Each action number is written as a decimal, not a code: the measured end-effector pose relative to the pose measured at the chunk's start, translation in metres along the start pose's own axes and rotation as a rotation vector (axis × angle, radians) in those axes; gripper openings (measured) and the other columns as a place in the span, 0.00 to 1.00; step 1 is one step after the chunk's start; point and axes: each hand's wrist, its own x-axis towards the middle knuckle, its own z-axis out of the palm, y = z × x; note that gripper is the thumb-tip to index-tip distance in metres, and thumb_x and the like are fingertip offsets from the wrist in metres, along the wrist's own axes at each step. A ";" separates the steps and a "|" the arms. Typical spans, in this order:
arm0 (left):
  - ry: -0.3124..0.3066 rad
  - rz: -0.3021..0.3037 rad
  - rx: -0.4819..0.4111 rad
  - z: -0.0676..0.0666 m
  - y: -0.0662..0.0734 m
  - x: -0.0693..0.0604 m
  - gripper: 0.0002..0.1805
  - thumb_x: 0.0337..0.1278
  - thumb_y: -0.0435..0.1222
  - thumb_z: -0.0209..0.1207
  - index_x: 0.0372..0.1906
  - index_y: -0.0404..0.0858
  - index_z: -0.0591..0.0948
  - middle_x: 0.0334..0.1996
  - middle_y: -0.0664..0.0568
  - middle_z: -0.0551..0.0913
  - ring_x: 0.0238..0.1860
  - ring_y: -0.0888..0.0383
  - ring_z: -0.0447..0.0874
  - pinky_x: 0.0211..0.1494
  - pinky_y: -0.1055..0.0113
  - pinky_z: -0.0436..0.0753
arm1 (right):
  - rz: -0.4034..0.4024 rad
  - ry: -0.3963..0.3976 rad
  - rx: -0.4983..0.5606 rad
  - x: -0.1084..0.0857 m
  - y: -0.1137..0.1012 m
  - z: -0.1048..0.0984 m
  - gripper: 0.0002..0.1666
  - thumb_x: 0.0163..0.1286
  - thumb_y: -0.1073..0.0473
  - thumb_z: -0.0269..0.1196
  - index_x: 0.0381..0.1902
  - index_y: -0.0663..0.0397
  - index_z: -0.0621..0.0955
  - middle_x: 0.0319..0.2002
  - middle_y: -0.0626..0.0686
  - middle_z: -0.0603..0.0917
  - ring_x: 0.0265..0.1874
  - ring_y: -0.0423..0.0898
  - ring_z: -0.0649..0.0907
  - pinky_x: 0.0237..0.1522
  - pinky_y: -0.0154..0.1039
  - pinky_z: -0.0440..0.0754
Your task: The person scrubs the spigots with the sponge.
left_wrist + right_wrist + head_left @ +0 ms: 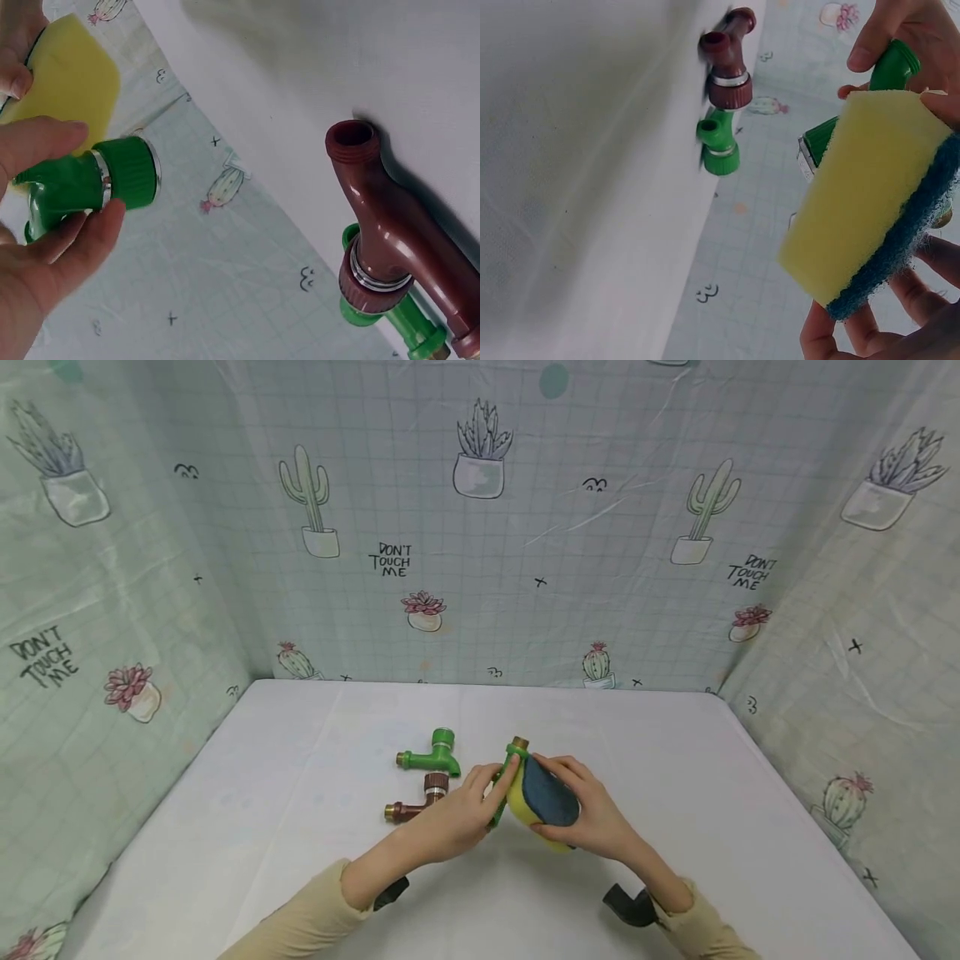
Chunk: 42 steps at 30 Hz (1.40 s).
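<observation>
My left hand [463,814] grips a green plastic tap [67,184] by its body, its ribbed knob sticking out past the fingertips in the left wrist view. In the head view its brass threaded end points up and away. A sponge [870,195], yellow foam with a dark blue scouring side, is held in my right hand [596,818] between thumb and fingers. The yellow side faces the tap, close against it; the head view cannot settle how firmly they touch. Both things are raised above the white table.
Left of the hands, a second green tap [431,758] lies on the white table [660,760]. Nearer lies a brown tap [390,225], partly hidden by the left hand in the head view. Patterned cloth [480,568] walls the table at the back and both sides.
</observation>
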 end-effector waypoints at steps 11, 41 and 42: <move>0.148 -0.056 0.377 0.001 0.001 0.011 0.65 0.16 0.57 0.72 0.66 0.32 0.55 0.40 0.53 0.76 0.43 0.55 0.67 0.43 0.59 0.69 | -0.032 -0.006 -0.025 0.000 -0.001 -0.001 0.51 0.37 0.56 0.74 0.62 0.48 0.65 0.52 0.47 0.71 0.48 0.42 0.71 0.43 0.42 0.76; 0.417 -0.191 0.155 0.012 -0.012 0.011 0.64 0.14 0.62 0.68 0.64 0.32 0.56 0.60 0.42 0.60 0.58 0.47 0.59 0.56 0.34 0.55 | -0.091 0.027 -0.108 -0.008 -0.013 0.013 0.53 0.38 0.52 0.74 0.63 0.46 0.64 0.54 0.46 0.69 0.48 0.38 0.65 0.43 0.39 0.75; 0.433 -0.182 0.150 0.012 -0.011 0.011 0.64 0.14 0.62 0.69 0.63 0.32 0.56 0.60 0.42 0.61 0.58 0.47 0.59 0.55 0.34 0.55 | -0.093 0.037 -0.111 -0.008 -0.013 0.014 0.53 0.38 0.52 0.74 0.63 0.46 0.64 0.54 0.46 0.69 0.48 0.38 0.65 0.43 0.39 0.75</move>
